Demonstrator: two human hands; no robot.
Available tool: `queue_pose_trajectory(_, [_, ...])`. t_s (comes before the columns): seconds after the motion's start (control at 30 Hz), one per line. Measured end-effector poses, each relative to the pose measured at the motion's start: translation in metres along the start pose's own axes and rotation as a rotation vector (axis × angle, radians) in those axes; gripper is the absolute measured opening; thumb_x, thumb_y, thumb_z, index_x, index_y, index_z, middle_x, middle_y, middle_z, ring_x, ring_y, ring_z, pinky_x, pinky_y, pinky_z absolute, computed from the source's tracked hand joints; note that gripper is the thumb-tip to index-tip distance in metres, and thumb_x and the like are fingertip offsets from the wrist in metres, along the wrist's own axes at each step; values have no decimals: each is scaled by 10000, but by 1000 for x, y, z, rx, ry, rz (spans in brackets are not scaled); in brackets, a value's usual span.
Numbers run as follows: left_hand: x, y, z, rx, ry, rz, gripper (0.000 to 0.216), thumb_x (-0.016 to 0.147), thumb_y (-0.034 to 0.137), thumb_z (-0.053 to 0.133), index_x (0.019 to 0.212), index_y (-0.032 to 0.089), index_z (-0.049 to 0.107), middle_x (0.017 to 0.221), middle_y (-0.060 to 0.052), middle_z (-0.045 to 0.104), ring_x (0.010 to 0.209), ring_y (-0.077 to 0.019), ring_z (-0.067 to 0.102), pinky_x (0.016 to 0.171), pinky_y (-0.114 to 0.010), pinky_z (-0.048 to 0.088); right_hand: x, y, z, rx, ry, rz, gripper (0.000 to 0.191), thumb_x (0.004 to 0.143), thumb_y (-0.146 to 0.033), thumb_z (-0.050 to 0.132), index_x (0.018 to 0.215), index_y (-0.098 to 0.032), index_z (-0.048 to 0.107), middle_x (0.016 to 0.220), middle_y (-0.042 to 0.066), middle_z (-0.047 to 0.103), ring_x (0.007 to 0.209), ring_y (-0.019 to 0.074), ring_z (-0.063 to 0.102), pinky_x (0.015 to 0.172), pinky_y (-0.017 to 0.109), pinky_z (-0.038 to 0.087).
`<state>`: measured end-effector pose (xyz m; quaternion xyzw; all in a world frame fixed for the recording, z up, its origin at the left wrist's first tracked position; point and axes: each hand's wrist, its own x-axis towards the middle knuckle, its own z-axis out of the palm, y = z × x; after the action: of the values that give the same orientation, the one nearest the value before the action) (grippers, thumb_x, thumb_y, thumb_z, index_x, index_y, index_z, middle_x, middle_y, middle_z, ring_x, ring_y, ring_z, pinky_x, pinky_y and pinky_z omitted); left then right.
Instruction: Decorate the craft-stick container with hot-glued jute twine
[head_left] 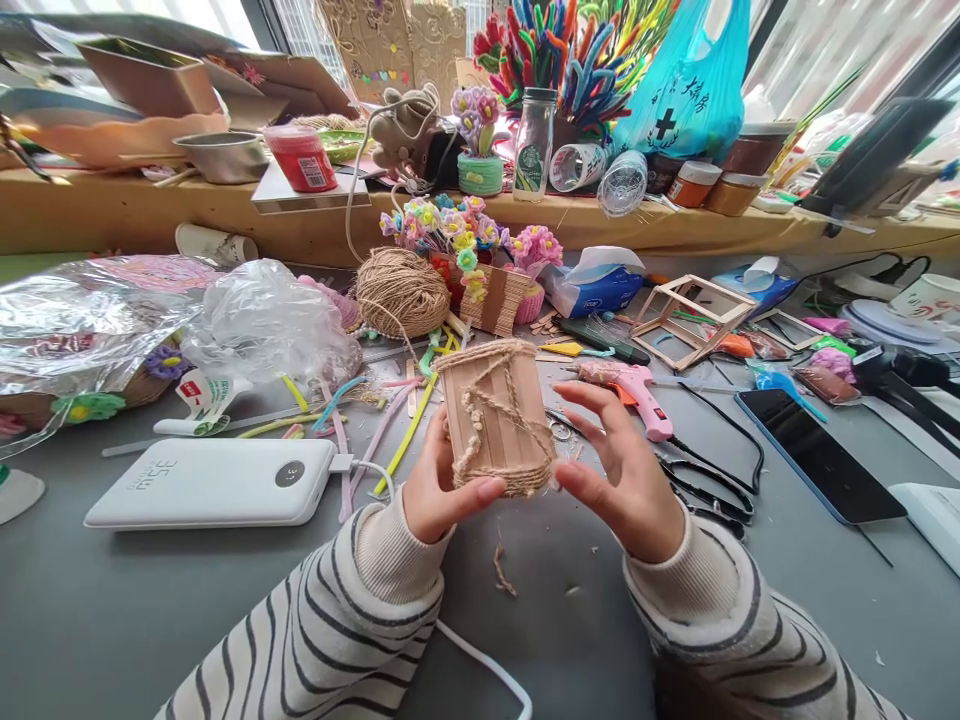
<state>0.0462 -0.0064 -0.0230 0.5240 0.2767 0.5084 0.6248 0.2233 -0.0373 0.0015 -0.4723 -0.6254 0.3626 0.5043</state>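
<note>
My left hand [442,485] grips a small box of wooden craft sticks [499,415] from its left side, thumb along the bottom edge. Jute twine winds round the box's top and bottom, and more twine runs across its front in a zigzag. Beside the box's right edge is my right hand [619,470], fingers spread apart. Its thumb tip is at the lower right corner; whether it touches the box I cannot tell. A ball of jute twine [403,290] sits behind the box, a strand trailing from it. A scrap of twine [504,572] lies below on the table.
To the right lie a pink glue gun [634,395] with a black cord, a phone [821,455] and a stick frame [690,315]. A white power bank [214,482] with a cable is at left. Pipe cleaners [405,435] and a tissue pack [596,285] lie behind.
</note>
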Motion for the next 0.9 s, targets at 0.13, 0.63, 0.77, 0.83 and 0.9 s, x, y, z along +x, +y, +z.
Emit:
queue_pose_trajectory(0.13, [0, -3, -2, -57, 11, 47, 673, 555, 340, 739, 1133, 209, 419, 1172, -109, 543, 1079, -321, 530, 890, -448, 452, 0, 1, 3, -12, -31, -1, 511, 700, -446, 625, 1147, -282, 440, 1246, 58, 432, 1186, 210, 400, 961, 383, 387])
queue_pose_trajectory(0.63, [4, 31, -17, -291, 289, 14, 429, 591, 485, 699, 987, 337, 629, 1208, 61, 573, 1303, -275, 279, 1000, -436, 387, 15, 48, -18, -893, -53, -33, 96, 748, -248, 559, 747, -187, 633, 729, 55, 612, 719, 191, 564, 668, 323, 445])
queue_pose_trajectory(0.77, [4, 32, -21, -266, 310, 48, 389, 620, 494, 675, 980, 354, 632, 1205, 76, 574, 1303, -266, 282, 985, -430, 406, 13, 54, -13, -989, -94, -54, 95, 761, -218, 530, 774, -176, 613, 752, 69, 588, 752, 205, 552, 654, 318, 438])
queue_pose_trajectory(0.83, [4, 32, -21, -268, 304, 60, 403, 632, 481, 672, 1012, 359, 618, 1189, 78, 586, 1296, -251, 301, 980, -415, 414, 14, 55, -9, -1026, -102, -69, 97, 760, -174, 500, 763, -161, 596, 762, 87, 577, 757, 216, 543, 648, 321, 431])
queue_pose_trajectory(0.9, [4, 32, -19, -279, 306, 60, 413, 629, 469, 680, 1023, 365, 611, 1172, 80, 598, 1286, -245, 322, 976, -407, 419, 15, 54, -5, -1049, -110, -89, 113, 750, -127, 468, 737, -152, 577, 763, 102, 571, 758, 222, 534, 657, 325, 426])
